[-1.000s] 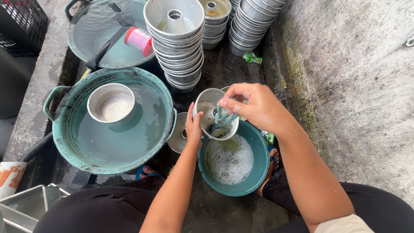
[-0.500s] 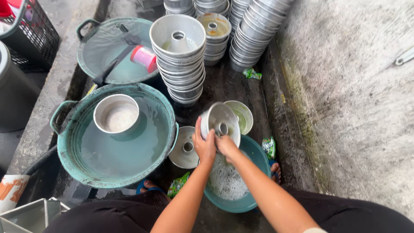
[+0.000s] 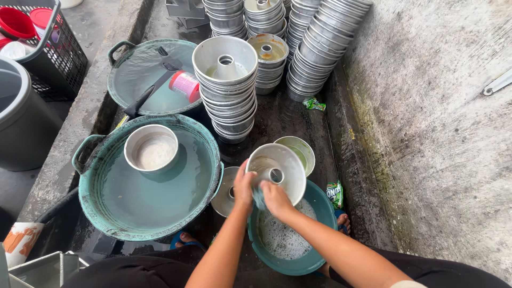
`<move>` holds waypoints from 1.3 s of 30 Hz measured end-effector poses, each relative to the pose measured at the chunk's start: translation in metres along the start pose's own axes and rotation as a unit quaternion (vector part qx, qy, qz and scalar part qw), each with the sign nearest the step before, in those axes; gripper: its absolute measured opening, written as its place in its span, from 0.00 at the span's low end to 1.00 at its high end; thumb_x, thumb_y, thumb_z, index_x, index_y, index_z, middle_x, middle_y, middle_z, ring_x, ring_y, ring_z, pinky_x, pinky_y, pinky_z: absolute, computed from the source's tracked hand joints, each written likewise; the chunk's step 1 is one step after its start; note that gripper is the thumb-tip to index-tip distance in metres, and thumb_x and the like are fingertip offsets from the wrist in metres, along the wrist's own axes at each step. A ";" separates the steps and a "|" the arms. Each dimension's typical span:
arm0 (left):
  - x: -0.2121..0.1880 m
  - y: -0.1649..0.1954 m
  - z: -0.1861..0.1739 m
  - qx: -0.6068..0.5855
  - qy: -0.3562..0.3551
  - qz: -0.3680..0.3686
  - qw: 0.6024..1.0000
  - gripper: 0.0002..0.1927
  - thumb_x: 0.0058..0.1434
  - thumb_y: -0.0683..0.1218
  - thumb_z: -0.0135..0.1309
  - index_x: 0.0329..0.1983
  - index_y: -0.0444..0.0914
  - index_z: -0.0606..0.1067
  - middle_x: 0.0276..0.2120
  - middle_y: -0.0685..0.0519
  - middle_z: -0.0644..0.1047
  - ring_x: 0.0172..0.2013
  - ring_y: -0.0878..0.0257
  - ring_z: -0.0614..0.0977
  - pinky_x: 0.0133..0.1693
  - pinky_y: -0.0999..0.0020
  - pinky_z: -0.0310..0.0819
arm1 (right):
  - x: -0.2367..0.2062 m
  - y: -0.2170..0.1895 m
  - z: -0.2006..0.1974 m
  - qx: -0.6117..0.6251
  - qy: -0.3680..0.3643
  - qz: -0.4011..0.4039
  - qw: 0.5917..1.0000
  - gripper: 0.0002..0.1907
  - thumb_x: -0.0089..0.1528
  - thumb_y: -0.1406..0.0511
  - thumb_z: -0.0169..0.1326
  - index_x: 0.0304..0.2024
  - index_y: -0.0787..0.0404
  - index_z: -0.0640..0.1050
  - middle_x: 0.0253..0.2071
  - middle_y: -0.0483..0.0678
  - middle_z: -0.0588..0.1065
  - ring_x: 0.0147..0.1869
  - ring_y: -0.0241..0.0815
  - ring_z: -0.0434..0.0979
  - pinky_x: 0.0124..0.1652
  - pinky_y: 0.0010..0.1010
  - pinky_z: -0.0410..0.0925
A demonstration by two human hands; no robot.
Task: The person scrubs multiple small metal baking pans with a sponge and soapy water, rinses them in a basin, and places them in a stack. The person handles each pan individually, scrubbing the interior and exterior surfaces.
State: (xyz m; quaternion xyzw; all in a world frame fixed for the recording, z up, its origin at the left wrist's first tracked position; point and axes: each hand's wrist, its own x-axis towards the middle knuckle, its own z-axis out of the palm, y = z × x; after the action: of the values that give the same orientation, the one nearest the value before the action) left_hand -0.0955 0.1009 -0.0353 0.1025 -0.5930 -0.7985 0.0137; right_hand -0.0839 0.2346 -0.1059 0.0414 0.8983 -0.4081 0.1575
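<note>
Big teal pan (image 3: 128, 213) of water on the left, a round tin (image 3: 152, 151) sitting in it. Beyond it, a second teal pan (image 3: 136, 80) with a pink-labelled bottle (image 3: 185, 85) lying on its side. Stacks of metal ring moulds (image 3: 226, 90) crowd the back. Down front, a small teal basin (image 3: 314, 250) of suds. Over it, the ring mould (image 3: 277, 172) is tipped up on edge, hollow side facing the person, centre tube pointing back at them. Left hand (image 3: 244, 186) clamps the near rim. Right hand (image 3: 276, 198) is curled around a blue-green scrubber (image 3: 259, 198), pressing it inside. Green sachet (image 3: 335, 193) lies beside the basin, another (image 3: 314, 104) farther back.
</note>
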 end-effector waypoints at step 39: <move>0.000 0.005 -0.028 0.061 -0.088 -0.027 0.994 0.43 0.50 0.48 0.55 0.74 0.46 0.65 0.63 0.44 0.73 0.59 0.53 0.76 0.61 0.61 0.66 | -0.034 -0.024 -0.012 -0.145 0.152 -0.493 0.844 0.27 0.56 0.66 0.57 0.55 0.75 0.73 0.55 0.65 0.73 0.62 0.63 0.71 0.60 0.48 0.66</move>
State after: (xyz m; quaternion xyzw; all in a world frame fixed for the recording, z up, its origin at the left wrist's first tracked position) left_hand -0.0913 0.0732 -0.0378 0.0490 -0.6365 -0.7668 -0.0665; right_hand -0.0594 0.2298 -0.0700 -0.3690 0.8618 -0.2853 -0.1992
